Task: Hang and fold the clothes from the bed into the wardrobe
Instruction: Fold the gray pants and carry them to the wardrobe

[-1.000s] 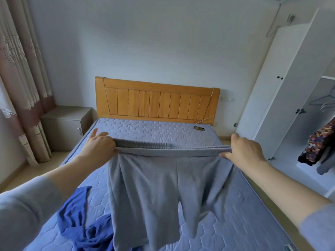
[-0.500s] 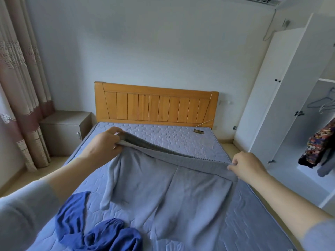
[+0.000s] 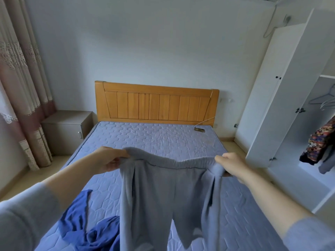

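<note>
Grey sweatpants (image 3: 168, 196) hang in the air over the near half of the bed (image 3: 154, 136), held up by the waistband w/ both legs dropping twd the near edge of view. L hand (image 3: 108, 161) pinches the left end of the waistband. R hand (image 3: 233, 164) grips the right end, cloth bunched inside curled fingers. The hands are set apart, so the elastic is spread but slack and sags in the middle.

Prob reason: held at the waist, the legs fall straight, so seams can be lined up before folding on the mattress or taking them to a hanger.

Blue garment (image 3: 81, 225) lies crumpled near-left on the bed, just beside the left leg, not yet dealt with. Wardrobe (image 3: 282, 87) stands at right w/ doors open. Bare hangers (image 3: 321, 100) sit on the rail, and a patterned garment (image 3: 320, 142) already hangs lower down.

Small dark object w/ a wire (image 3: 199, 130) lies far right on the bed by the headboard (image 3: 155, 104), well apart from the work.

Next step, I'd guess, is to bring the legs together. Risk: the hems could drag over the blue garment.
</note>
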Demonstrator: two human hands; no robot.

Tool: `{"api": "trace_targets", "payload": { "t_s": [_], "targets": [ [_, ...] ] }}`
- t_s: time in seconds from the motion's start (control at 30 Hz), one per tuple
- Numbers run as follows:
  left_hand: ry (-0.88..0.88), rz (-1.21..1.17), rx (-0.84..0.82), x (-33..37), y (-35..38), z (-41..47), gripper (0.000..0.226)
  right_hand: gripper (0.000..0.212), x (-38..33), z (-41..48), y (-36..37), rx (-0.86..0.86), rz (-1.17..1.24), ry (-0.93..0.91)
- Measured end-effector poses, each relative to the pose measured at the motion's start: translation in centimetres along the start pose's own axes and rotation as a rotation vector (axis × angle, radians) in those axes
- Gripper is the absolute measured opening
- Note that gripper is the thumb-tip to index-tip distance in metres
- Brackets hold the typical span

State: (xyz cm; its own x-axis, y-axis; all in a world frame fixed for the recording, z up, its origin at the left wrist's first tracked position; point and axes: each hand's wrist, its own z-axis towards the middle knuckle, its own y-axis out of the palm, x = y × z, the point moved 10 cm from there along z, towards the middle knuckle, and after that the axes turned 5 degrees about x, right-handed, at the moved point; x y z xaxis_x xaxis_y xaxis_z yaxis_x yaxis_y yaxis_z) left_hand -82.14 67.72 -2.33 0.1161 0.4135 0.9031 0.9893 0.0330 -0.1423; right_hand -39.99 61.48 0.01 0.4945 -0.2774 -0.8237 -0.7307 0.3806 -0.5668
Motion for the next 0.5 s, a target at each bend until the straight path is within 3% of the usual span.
{"api": "trace_targets", "payload": {
  "t_s": [0.13, 0.23, 0.33, 0.5],
  "targets": [
    [-0.156, -0.173, -0.231, -0.9, 3.0, -1.6, 0.025, 0.030, 2.8, -1.7, 2.1, -0.119, 0.436, 0.391],
    [-0.139, -0.269, -0.279, -0.3, 5.4, -2.8, 0.016, 0.030, 1.5, -3.2, 4.6, -0.153, 0.766, 0.506],
    [-0.060, -0.276, -0.304, 0.9, 8.1, -4.4, 0.008, 0.022, -2.3, -5.4, 6.7, -0.215, 0.878, 0.422],
    [0.110, -0.196, -0.287, 2.4, 10.7, -6.8, 0.010, 0.007, -7.4, -8.2, 8.6, -0.245, 0.679, 0.120]
  ]
}}
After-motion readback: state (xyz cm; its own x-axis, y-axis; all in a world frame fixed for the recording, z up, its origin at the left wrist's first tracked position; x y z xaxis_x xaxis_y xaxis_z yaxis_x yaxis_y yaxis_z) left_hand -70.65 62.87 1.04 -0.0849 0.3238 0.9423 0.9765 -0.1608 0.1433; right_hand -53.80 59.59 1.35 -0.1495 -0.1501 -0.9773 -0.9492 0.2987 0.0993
